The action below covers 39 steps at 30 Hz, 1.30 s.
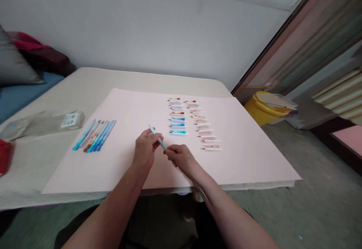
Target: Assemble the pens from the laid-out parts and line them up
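A light blue pen [161, 142] is held at a slant between my two hands, its tip pointing up and to the left. My left hand [145, 147] is closed around its upper part. Lower down, my right hand [181, 157] pinches the other end. To the left lies a bunch of assembled pens [94, 136] in blue, brown and clear tones. Right of my hands, pen parts lie in two columns: blue and brown barrels with thin refills [177, 125] in the nearer one, pinkish clear barrels with white refills [206, 132] in the farther one.
Pink sheet [243, 158] covers much of the cloth-topped table [141, 76]. A clear plastic bag with a label [70, 120] and a red item [5, 156] lie at the left. A yellow bin [261, 109] stands on the floor beyond the right edge.
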Tool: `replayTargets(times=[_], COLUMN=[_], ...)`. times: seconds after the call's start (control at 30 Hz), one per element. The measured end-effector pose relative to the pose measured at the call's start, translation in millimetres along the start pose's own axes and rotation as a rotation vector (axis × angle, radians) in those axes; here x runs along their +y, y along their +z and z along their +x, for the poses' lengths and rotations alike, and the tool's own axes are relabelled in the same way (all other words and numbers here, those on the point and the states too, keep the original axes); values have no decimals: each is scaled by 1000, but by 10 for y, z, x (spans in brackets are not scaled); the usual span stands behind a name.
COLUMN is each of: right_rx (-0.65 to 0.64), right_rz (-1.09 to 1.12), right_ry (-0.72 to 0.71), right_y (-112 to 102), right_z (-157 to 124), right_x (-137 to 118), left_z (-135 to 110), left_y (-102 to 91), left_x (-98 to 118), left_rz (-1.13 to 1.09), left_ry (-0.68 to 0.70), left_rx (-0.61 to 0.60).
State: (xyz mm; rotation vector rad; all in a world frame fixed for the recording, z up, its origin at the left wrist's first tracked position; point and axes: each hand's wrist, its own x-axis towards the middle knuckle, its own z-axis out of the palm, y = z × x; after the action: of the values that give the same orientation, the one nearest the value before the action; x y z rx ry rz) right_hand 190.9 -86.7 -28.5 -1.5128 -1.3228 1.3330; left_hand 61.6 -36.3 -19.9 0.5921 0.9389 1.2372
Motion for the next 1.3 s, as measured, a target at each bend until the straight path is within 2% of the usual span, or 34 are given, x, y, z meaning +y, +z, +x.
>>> replayTargets(times=[0.1, 0.3, 0.53, 0.8, 1.0, 1.2, 1.3], right_rx=[5, -6, -28, -43, -128, -275, -325], right_rz=[-15, -72, -5, 279, 525, 783, 845], right_ry=[5, -20, 28, 123, 165, 290, 313], right_y=[-8, -5, -18, 10, 9, -17, -24], right_z=[-2, 2, -13, -40, -45, -30, -25], right_x=[-12, -15, -58, -114, -95, -52, -39], left_z=[-18, 12, 48, 47, 49, 40, 42], left_y=[17, -27, -54, -53, -60, -61, -57], left_x=[26, 1, 11, 33, 19, 23, 33], left_rz=[-15, 119, 66, 44, 31, -7, -15], left_ry=[-28, -19, -38, -57, -48, -71, -74], left_rx=[-11, 83, 33, 3, -14, -16, -11])
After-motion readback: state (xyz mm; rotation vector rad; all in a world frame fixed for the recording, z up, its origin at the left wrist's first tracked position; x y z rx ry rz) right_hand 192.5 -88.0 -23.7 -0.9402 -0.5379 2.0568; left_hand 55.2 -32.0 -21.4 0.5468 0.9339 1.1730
